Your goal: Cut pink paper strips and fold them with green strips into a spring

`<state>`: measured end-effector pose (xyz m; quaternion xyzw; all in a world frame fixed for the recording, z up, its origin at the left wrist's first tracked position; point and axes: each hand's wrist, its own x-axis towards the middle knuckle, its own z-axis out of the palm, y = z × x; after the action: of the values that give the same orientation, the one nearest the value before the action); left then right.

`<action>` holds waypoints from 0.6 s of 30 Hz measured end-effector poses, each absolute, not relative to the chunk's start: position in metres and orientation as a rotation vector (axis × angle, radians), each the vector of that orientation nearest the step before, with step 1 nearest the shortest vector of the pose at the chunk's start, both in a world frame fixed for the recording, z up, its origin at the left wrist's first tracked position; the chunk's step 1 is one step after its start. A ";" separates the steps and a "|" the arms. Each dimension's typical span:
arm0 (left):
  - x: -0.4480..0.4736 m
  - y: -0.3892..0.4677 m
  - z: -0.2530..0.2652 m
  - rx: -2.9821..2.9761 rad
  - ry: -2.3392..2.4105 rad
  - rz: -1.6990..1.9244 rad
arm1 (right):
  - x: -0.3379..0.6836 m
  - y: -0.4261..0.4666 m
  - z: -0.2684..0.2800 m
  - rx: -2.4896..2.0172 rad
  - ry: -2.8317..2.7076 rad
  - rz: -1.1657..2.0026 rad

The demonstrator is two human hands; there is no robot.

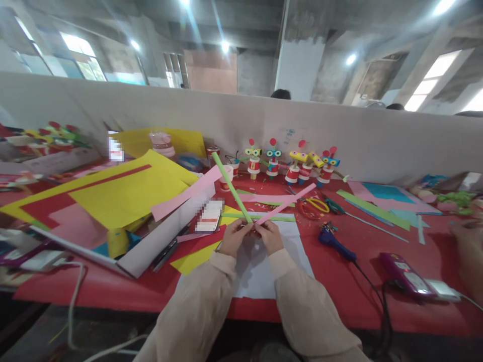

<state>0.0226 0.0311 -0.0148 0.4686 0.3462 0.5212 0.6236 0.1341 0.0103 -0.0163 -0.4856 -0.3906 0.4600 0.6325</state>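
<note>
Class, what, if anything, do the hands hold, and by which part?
The hands pinch a green paper strip and a pink paper strip by their near ends.

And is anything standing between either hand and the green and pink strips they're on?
Nothing visible: the left hand pinches the lower end of the green strip, the right hand that of the pink strip. The white paper lies below, not between.

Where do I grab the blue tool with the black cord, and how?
Take the blue tool by its handle, probably from above and the near right. It lies on the red table, handle slanting toward the near edge, head pointing away; the black cord trails from the handle's end.
</note>
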 end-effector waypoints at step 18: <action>0.024 0.020 -0.008 1.080 0.932 1.155 | 0.135 0.012 -0.030 -1.208 -1.100 0.769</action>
<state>0.0237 0.0195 -0.0080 0.4673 0.4032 0.4999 0.6075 0.1350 0.0117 -0.0297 -0.5251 -0.4782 0.3344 0.6194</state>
